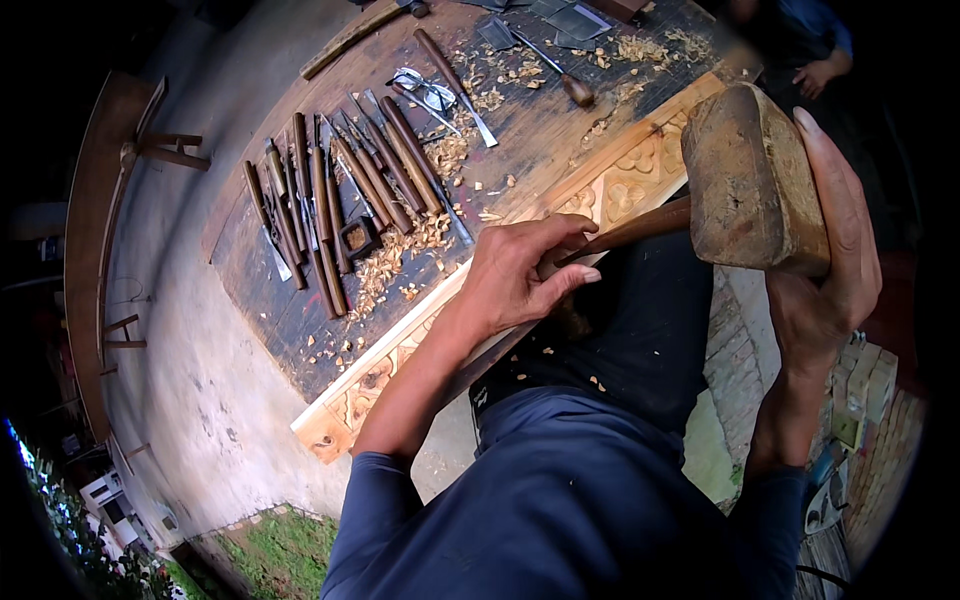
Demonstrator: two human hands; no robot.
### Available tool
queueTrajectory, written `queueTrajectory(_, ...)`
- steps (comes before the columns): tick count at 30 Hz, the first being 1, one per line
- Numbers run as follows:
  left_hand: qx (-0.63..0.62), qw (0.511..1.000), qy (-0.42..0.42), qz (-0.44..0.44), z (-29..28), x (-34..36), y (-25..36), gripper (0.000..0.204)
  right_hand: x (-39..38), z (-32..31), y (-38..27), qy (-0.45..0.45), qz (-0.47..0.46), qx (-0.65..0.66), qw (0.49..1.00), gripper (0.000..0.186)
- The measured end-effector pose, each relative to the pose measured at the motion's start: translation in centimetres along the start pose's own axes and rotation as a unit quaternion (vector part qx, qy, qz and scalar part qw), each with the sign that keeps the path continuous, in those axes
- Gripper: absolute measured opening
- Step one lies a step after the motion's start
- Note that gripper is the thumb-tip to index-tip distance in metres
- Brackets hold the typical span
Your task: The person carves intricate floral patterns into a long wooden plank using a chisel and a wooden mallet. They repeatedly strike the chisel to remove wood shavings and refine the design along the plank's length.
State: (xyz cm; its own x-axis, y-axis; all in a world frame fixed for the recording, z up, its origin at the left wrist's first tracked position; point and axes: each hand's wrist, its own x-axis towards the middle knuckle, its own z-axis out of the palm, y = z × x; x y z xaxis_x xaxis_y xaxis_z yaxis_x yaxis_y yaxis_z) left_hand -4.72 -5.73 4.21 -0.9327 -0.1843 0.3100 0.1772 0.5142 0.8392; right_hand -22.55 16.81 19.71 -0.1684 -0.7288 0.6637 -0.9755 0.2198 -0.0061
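A long pale board with carved floral panels (633,164) lies diagonally along the front edge of the bench. My left hand (520,270) is closed round a wood-handled tool (645,224) at the board's carving; its working tip is hidden by my fingers. My right hand (830,230) grips a worn, blocky wooden mallet (748,180), whose handle is hidden. The mallet head overlaps the end of the tool's handle; I cannot tell whether they touch.
The workbench (270,320) holds several chisels and gouges (355,175), wood shavings (375,270), glasses (425,90) and dark flat pieces (575,25). A wooden bench (100,250) stands on the left. Another person's hand (815,75) shows at upper right. Stacked blocks (865,385) sit at lower right.
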Motion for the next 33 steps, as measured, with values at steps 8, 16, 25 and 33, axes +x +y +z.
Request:
queueTrajectory(8,-0.077,0.956,0.220,0.178,7.2,1.6,4.6,0.028,-2.6,0.3,-1.5,0.081,0.132,0.088,0.984,0.066)
queueTrajectory(16,-0.035,0.951,0.123,0.280,9.9,0.3,5.2,0.044,-10.1,0.4,-0.1,0.187,0.350,0.144,0.907,0.045)
queueTrajectory(25,-0.028,0.962,0.146,0.231,9.5,1.2,4.7,0.048,-11.2,0.6,-0.5,0.163,0.393,0.130,0.896,0.050)
queueTrajectory(33,-0.045,0.963,0.169,0.206,9.9,1.3,4.3,0.055,-10.6,1.1,-0.6,0.172,0.366,0.185,0.896,0.054)
